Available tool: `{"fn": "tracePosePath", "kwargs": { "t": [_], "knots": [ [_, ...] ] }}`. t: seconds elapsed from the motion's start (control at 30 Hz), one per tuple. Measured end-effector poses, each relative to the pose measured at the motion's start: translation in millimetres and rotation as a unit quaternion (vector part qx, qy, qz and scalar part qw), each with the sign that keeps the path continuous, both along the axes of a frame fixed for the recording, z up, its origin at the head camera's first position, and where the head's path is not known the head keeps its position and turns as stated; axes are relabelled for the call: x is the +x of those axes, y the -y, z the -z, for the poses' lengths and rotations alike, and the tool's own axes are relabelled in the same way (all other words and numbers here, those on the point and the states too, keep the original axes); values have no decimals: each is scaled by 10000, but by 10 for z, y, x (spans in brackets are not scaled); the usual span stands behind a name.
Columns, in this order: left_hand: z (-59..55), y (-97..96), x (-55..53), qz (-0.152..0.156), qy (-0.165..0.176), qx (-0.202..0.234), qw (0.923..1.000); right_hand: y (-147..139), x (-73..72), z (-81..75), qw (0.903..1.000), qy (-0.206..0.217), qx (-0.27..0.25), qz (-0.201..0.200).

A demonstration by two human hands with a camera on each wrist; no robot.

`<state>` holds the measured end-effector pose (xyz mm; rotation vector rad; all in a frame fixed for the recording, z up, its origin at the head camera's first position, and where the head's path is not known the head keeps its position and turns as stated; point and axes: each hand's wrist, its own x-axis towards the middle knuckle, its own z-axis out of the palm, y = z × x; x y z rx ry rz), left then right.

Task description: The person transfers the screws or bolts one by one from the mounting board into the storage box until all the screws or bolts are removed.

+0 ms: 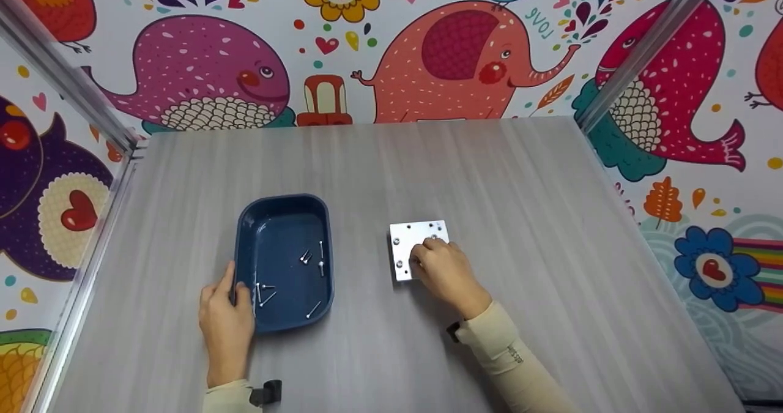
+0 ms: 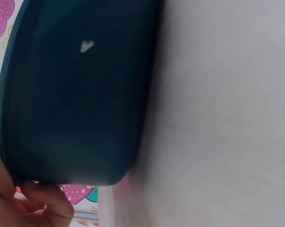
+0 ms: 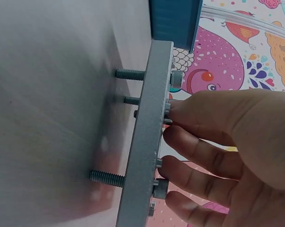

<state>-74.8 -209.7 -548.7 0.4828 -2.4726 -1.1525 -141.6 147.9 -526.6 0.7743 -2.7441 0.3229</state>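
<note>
My left hand [image 1: 224,322] grips the near left side of a dark blue plastic tray [image 1: 278,232]. Several loose screws [image 1: 267,298] lie inside it. To the right of the tray, a square silver metal plate [image 1: 416,234] is raised off the table on screws. My right hand [image 1: 449,273] is over its right part, the thumb and index finger pinching a small screw [image 3: 167,121] in the plate. Larger bolts [image 3: 108,178] pass through the plate, their threaded ends pointing toward the table. In the head view the right fingertips are partly hidden by the hand.
A grey wood-grain table [image 1: 373,174] lies under everything. Patterned wall panels with cartoon animals stand around it, joined by metal frame posts [image 1: 648,52]. Each wrist wears a dark strap mount [image 1: 266,393].
</note>
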Motion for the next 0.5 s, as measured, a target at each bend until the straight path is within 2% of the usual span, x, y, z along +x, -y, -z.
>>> {"fn": "tracePosePath", "kwargs": {
  "t": [0.23, 0.5],
  "knots": [
    [4, 0, -7, -25, 145, 63, 9999, 5, 0, -11, 9999, 33, 117, 39],
    [-26, -2, 6, 5, 131, 58, 9999, 1, 0, -31, 9998, -93, 160, 12]
  ]
}}
